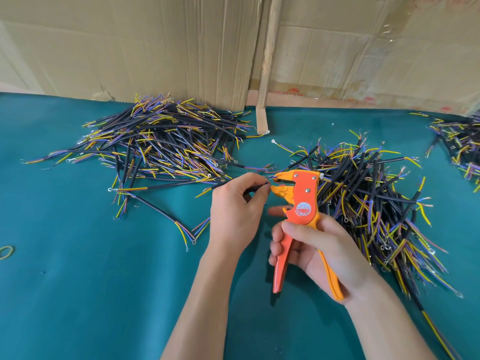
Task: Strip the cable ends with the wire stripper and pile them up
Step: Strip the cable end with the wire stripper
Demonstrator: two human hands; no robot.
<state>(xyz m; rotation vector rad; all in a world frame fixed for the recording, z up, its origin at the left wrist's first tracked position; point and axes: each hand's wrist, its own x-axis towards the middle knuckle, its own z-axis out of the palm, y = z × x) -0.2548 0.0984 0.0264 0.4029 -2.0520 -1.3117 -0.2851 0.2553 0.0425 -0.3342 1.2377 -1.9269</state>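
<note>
My right hand grips the two handles of an orange wire stripper, its jaws pointing left. My left hand pinches a short black cable and holds its thin coloured end wires at the stripper's jaws. A big pile of black cables with yellow, blue and brown end wires lies at the back left. A second pile lies at the right, behind and beside the stripper.
The table is covered with teal cloth. Cardboard sheets and a wooden strip stand along the back. A third heap of cables lies at the far right edge. A yellow rubber band lies at the left edge.
</note>
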